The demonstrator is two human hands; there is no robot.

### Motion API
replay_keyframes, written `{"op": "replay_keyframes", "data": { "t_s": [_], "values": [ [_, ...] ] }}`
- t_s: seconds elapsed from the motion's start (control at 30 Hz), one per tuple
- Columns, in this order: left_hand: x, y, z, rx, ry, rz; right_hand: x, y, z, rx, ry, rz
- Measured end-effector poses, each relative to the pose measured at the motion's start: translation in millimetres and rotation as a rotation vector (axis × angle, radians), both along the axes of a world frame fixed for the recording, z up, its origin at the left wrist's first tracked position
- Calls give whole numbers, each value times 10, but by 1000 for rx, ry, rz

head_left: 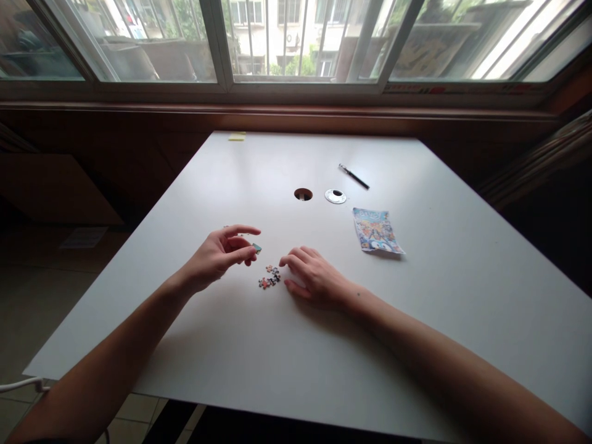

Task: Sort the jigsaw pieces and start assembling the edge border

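Note:
Between thumb and fingers, my left hand (221,254) pinches a small green puzzle piece (256,248) just above the table. My right hand (308,274) rests on the tabletop with its fingers loosely bent and apart, and nothing shows in it. Close to its fingertips lies a small cluster of loose puzzle pieces (269,280) in black, orange and red tones. A few more bits show behind my left hand, mostly hidden by its fingers.
The white table (222,364) stands below a window. On it lie a colourful printed sheet (377,231), a black pen (354,176), a round silver cover (335,196) beside a cable hole (303,195), and a yellow sticky note (237,137) at the far edge.

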State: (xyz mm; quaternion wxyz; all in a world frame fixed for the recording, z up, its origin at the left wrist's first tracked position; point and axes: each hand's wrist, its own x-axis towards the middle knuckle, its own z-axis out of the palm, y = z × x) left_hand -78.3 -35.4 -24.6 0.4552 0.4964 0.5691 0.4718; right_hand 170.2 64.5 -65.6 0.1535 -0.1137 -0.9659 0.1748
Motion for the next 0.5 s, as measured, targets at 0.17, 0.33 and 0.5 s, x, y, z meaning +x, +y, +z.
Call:
{"op": "replay_keyframes", "data": {
  "t_s": [0.17, 0.33, 0.5],
  "values": [
    [66, -22, 9, 25, -4, -96, -6, -2, -7, -13, 25, -3],
    [184, -70, -22, 100, 192, -191, 3, -9, 21, -121, 186, -7],
    [322, -127, -95, 269, 575, -288, -6, -118, 86, -328, 297, 2]
  ]
}}
